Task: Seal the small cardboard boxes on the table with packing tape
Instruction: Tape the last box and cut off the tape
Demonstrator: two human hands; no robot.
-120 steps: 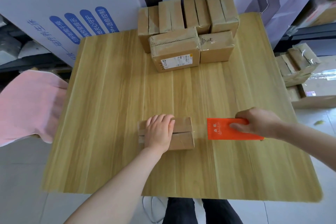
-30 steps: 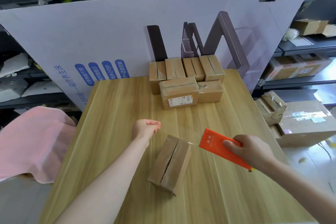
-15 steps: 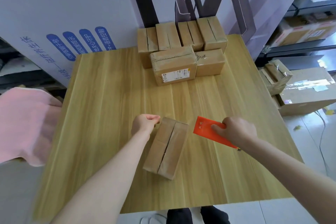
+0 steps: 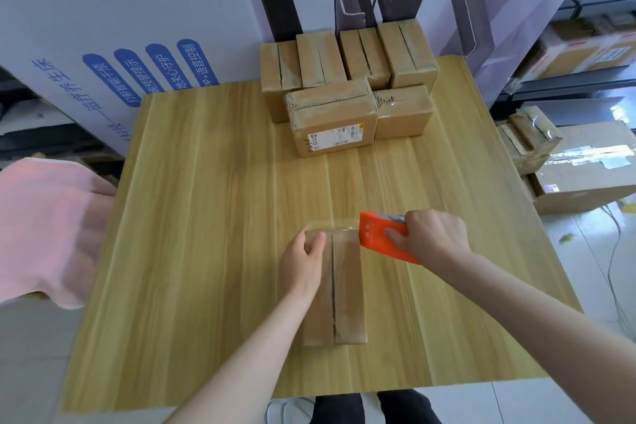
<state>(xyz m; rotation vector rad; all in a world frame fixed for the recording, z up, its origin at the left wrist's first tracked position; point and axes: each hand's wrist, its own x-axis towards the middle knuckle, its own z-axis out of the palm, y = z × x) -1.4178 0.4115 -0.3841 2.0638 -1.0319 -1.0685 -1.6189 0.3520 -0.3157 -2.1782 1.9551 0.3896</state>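
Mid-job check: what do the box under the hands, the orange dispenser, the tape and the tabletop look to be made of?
Small cardboard box: matte brown cardboard, with a dark seam between its flaps.
Orange tape dispenser: probably plastic; smooth, flat and evenly coloured.
Packing tape: clear glossy film, glinting at the box's far edge.
Table: light wood-grain top with a faint sheen; possibly laminate rather than solid wood.

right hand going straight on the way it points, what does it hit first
Its orange tape dispenser would likely meet the far end of the cardboard box, then the left hand; depth unclear.
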